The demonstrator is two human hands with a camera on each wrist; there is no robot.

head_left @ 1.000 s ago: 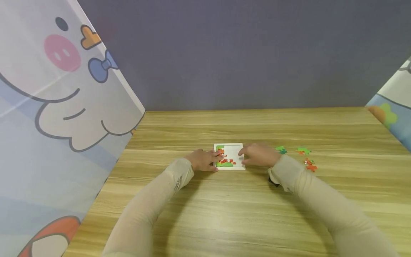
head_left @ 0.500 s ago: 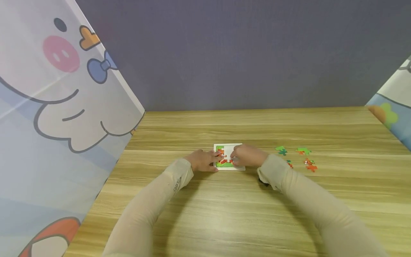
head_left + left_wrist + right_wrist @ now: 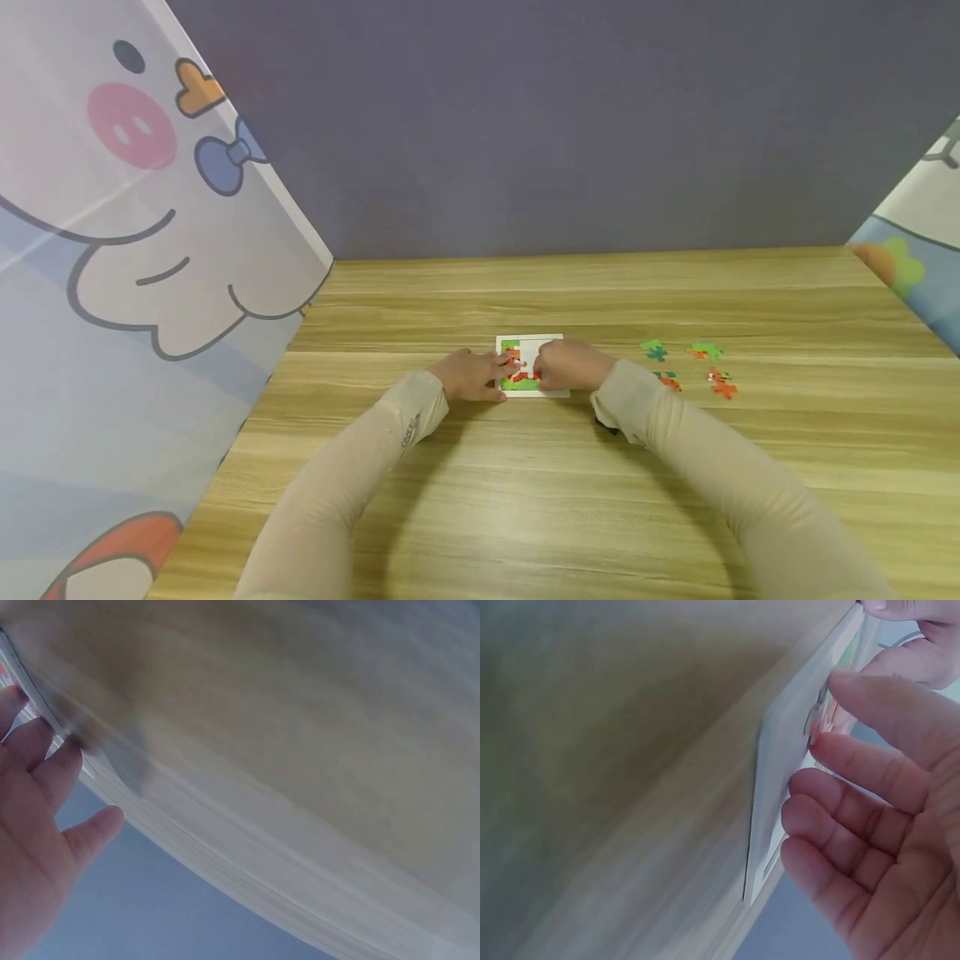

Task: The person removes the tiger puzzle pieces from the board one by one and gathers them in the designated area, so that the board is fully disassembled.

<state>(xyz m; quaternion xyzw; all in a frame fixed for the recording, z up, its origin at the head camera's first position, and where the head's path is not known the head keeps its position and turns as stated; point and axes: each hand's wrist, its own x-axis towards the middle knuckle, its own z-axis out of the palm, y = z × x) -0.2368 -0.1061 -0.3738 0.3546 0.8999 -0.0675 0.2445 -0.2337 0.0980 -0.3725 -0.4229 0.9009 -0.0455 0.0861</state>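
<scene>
A small white puzzle tray [image 3: 525, 337] lies on the wooden table, with joined red and green jigsaw pieces [image 3: 525, 385] along its left side and bottom. My left hand [image 3: 467, 375] rests on the tray's left edge, fingers spread over the pieces there. At the lower right of the tray, my right hand [image 3: 576, 364] holds a puzzle piece [image 3: 815, 724] between thumb and index finger, low against the tray floor. Its other fingers curl above the tray's rim in the right wrist view. In the head view this hand hides the piece and the tray's lower right corner.
Several loose puzzle pieces lie to the right: a green one [image 3: 654, 350], a green and orange one [image 3: 706, 350], a red and green one [image 3: 669, 382] and red ones [image 3: 722, 383]. A grey wall panel [image 3: 570, 125] stands behind the table, a cartoon-printed panel [image 3: 150, 250] at the left.
My right hand has moved left from the tray's right edge to over its lower right part, uncovering a loose piece behind the wrist. The left hand has stayed on the tray's left edge.
</scene>
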